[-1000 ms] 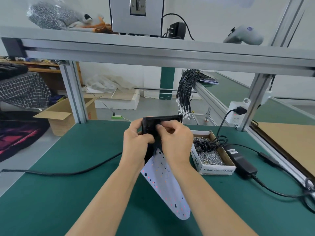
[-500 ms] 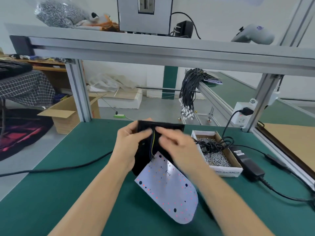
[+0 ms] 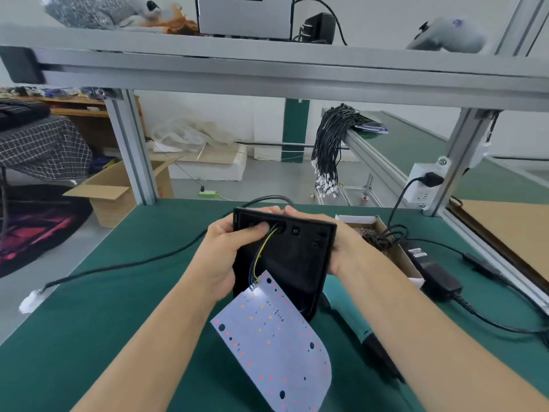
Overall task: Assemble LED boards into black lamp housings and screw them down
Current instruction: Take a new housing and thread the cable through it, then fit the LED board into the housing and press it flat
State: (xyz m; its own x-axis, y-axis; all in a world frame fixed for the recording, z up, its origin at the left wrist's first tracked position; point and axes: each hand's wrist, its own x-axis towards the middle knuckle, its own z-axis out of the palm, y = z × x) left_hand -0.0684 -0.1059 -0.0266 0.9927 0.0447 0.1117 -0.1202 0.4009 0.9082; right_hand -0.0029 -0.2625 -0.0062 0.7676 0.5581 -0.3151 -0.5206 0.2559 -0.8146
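A black lamp housing (image 3: 292, 257) is held tilted above the green table, its open inside facing me. My left hand (image 3: 228, 251) grips its left side, thumb lying inside near the cable hole. My right hand (image 3: 341, 242) grips its right edge from behind. Yellow and blue wires (image 3: 258, 254) run from the hole in the housing down to a white LED board (image 3: 276, 346), which hangs below the housing with its rounded end toward me. A black cable (image 3: 118, 267) leaves the housing's back and trails left across the table.
A cardboard box of small screws (image 3: 383, 245) stands right of the housing. A black power adapter (image 3: 436, 272) and its cord lie further right. A green-handled screwdriver (image 3: 356, 328) lies under my right forearm. An aluminium frame with a shelf (image 3: 267, 72) crosses overhead.
My right hand left the wires at the housing's inside and moved to grip the housing's right edge. The housing now lies wider open toward me, the board hanging lower.
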